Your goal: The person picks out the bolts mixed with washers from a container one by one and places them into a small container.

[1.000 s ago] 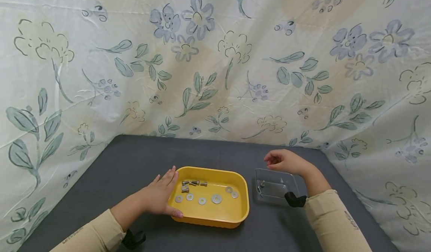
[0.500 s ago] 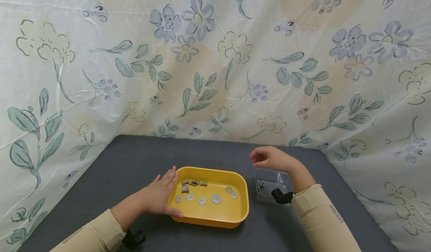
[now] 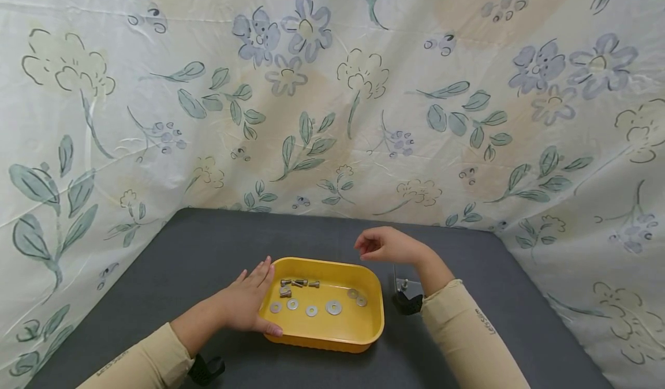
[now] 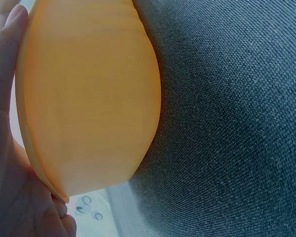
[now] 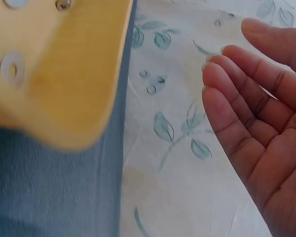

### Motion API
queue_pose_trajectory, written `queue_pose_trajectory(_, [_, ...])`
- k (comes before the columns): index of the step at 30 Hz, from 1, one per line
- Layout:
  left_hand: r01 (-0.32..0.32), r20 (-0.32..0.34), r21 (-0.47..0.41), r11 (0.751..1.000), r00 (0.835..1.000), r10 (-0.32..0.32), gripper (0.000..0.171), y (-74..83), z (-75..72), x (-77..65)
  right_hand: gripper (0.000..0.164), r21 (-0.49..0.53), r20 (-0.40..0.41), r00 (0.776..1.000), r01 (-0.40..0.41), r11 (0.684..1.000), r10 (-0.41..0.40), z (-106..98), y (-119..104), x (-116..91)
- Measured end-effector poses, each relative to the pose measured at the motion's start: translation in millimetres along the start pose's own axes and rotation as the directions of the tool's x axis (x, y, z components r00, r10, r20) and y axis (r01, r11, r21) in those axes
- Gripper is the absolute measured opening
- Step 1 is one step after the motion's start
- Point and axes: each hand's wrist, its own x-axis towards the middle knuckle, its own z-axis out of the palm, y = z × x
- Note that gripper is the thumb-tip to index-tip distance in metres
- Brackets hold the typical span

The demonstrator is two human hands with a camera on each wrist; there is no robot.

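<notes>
A yellow tray holds several flat metal washers and a cluster of small socket-head screws. My left hand rests on the tray's left rim, its fingers straight and spread. In the left wrist view the thumb lies along the rim beside the outer wall. Above the tray's far right corner hovers my right hand, apart from it. The right wrist view shows its fingers loosely bent with nothing between them. A clear plastic box with a screw inside is partly hidden by the right wrist.
Dark grey cloth covers the table under the tray and box. A floral curtain hangs behind the table and along both sides. Black straps circle the wrists.
My right hand has moved left from over the clear box to the tray's far right corner, and its forearm now covers more of the box. The left hand and tray have stayed put.
</notes>
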Motion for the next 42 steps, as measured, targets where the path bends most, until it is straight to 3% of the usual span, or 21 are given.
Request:
queue_pose_trajectory(7, [-0.004, -0.004, 0.000, 1.000, 1.000, 0.004, 0.129, -1.3, 1.3, 0.0, 0.017, -0.020, 0.061, 0.998, 0.021, 1.000, -0.020, 20, -11, 17])
queue_pose_trajectory(20, [-0.012, -0.003, -0.003, 1.000, 1.000, 0.012, 0.127, -2.2, 1.1, 0.7, 0.026, -0.015, 0.163, 0.986, 0.030, 0.999, -0.027, 55, -12, 45])
queue_pose_trajectory(27, [-0.013, 0.001, -0.006, 1.000, 1.000, 0.013, 0.127, -1.1, 0.7, 1.4, 0.024, 0.003, 0.197, 0.980, 0.006, 1.000, -0.007, 66, -10, 50])
queue_pose_trajectory(42, [-0.017, -0.005, -0.009, 1.000, 1.000, 0.017, 0.126, -2.0, 1.1, 1.2, 0.022, -0.058, 0.252, 0.968, 0.020, 0.998, -0.005, 79, -9, 56])
